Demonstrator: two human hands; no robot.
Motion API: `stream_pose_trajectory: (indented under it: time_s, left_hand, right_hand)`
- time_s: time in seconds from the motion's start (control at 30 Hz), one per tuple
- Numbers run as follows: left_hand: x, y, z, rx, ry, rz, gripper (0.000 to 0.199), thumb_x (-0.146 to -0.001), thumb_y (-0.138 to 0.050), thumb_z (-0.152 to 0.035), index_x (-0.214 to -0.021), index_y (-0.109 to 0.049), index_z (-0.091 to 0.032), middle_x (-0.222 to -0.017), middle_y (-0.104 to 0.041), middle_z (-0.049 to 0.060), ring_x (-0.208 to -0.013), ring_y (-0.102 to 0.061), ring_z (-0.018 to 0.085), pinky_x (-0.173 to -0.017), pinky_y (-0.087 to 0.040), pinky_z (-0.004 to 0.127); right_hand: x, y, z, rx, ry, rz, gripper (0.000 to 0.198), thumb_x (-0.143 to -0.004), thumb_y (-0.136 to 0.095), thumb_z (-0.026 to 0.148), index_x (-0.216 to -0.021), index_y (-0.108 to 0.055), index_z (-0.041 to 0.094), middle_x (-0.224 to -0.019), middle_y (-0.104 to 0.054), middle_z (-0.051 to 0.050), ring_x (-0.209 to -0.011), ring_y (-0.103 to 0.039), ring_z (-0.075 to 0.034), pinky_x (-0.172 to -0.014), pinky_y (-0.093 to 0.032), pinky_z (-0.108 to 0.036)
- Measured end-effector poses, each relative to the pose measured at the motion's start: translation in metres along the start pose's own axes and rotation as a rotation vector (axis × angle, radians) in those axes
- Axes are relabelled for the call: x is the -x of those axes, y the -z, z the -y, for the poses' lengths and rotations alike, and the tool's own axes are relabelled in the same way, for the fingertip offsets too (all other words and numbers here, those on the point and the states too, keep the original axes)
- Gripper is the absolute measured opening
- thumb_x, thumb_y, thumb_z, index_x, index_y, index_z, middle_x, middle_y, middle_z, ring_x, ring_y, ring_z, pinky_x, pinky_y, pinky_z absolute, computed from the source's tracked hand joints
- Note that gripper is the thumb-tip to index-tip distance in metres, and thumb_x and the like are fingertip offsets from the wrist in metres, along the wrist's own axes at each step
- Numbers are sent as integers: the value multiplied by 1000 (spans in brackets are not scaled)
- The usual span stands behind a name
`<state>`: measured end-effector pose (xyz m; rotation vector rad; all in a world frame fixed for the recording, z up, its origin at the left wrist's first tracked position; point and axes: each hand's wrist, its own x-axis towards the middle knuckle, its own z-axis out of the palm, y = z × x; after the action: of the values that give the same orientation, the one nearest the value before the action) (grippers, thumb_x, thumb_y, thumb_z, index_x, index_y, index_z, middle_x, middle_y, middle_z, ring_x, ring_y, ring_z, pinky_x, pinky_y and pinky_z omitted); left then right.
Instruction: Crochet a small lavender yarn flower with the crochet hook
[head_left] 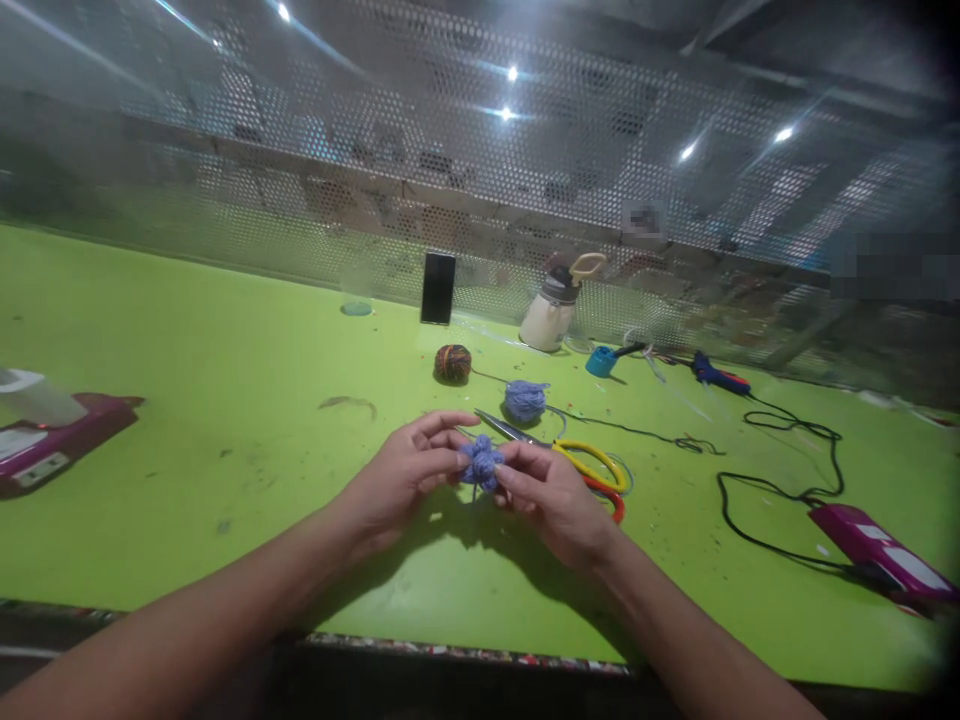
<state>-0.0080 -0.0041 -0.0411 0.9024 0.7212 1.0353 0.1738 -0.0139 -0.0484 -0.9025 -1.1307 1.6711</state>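
Note:
Between my two hands is a small blue-purple crocheted flower [481, 464], held above the green table. My left hand [420, 455] pinches its left side between thumb and fingers. On its right side, my right hand [544, 490] grips it the same way. A short strand hangs below the flower. Just behind my right hand lie scissors [592, 465] with yellow and orange handles, their blades pointing left. Beyond them sits a ball of blue-purple yarn [525, 401], and farther back a dark multicoloured yarn ball [453, 364].
Toward the back of the green table [247, 400] stand a phone [437, 288], a pale bottle [547, 318] and a blue tape roll [601, 361]. A glue gun [720, 376] trails its black cord at right. Purple power strips [877, 545] lie at both sides.

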Motion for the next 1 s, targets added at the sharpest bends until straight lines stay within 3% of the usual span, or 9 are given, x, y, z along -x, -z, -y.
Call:
stream_pose_trajectory:
  time_s: [0.2, 0.3, 0.37, 0.5, 0.6, 0.83, 1.0]
  left_hand:
    - [1, 3, -2, -16, 20, 65, 21, -78, -62, -19, -97, -72, -16, -87, -63, 5, -72, -53, 14, -62, -40, 27]
    - [2, 3, -3, -21, 18, 99, 32, -87, -53, -34, -106, -71, -17, -88, -63, 7, -75, -55, 17, -60, -40, 28]
    - [3, 4, -4, -39, 23, 123, 34, -87, -56, -38, -112, -70, -19, -87, -64, 7, -77, -57, 18, -62, -41, 29]
    - [1, 4, -2, -200, -42, 160, 45, -69, -80, -21, -113, -69, -23, -97, -70, 8, -86, -63, 21, -78, -46, 34]
    - [-2, 3, 3, -262, -71, 124, 45, -65, -81, -13, -107, -71, -21, -99, -72, 9, -89, -65, 21, -87, -46, 38]
    - [-4, 1, 4, -314, -65, 64, 41, -66, -78, -11, -107, -71, -18, -94, -73, 9, -84, -66, 21, -81, -47, 38]
    - [-3, 4, 4, -343, -106, 60, 41, -69, -74, -9, -109, -69, -21, -99, -71, 7, -81, -64, 19, -75, -48, 35]
  right_hand:
    - [-2, 6, -3, 14, 23, 25, 23, -69, -84, 32, -79, -69, 17, -68, -60, 2, -58, -52, -10, -57, -42, -26]
    - [-3, 9, -4, 20, 16, 57, 19, -71, -82, 29, -79, -70, 17, -67, -61, 1, -59, -53, -11, -59, -43, -27]
    - [-4, 10, -5, 19, 9, 69, 18, -72, -81, 29, -79, -70, 16, -68, -61, 1, -58, -53, -11, -58, -43, -27]
    - [-6, 9, -4, -1, 6, 56, 21, -70, -83, 30, -78, -70, 16, -69, -60, 2, -58, -52, -9, -57, -43, -25]
    - [-6, 9, -4, -7, 15, 43, 22, -69, -84, 31, -77, -70, 16, -68, -60, 2, -57, -52, -9, -56, -43, -25]
    - [-6, 12, -6, -24, 52, 10, 21, -70, -83, 28, -83, -71, 16, -73, -62, 1, -60, -53, -9, -59, -43, -24]
    - [-7, 13, -6, -42, 71, -9, 23, -79, -75, 36, -86, -70, 15, -76, -62, -2, -64, -55, -11, -58, -40, -24]
